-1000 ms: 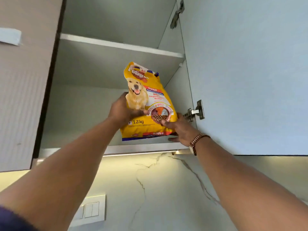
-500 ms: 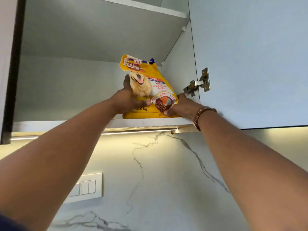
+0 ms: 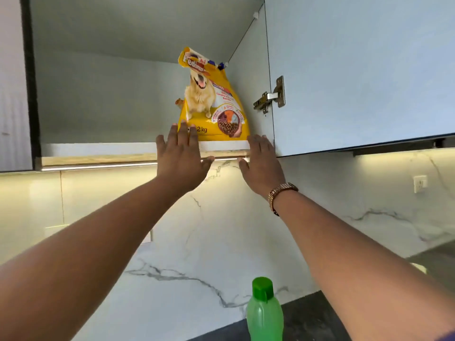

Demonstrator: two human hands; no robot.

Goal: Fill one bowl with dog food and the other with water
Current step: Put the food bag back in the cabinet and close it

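Note:
A yellow dog food bag (image 3: 212,99) with a dog's picture stands upright on the lower shelf (image 3: 98,146) of an open wall cupboard, near its right side. My left hand (image 3: 182,159) is raised flat in front of the shelf edge, fingers spread, fingertips overlapping the bag's lower left corner. My right hand (image 3: 262,163) is open just below and to the right of the bag, apart from it, with a watch on the wrist. A green bottle (image 3: 264,313) with a green cap stands on the dark counter below. No bowls are in view.
The cupboard door (image 3: 357,70) hangs open to the right, with a metal hinge (image 3: 270,96). A closed cupboard (image 3: 13,82) sits to the left. A white marble backsplash (image 3: 209,230) runs under the cupboards, with a wall socket (image 3: 419,183) at the right. The dark counter (image 3: 312,316) lies at the bottom.
Both hands have let go of the bag and drawn back with open fingers. The bag now stands on the shelf. The view has tipped down, bringing the green bottle into sight.

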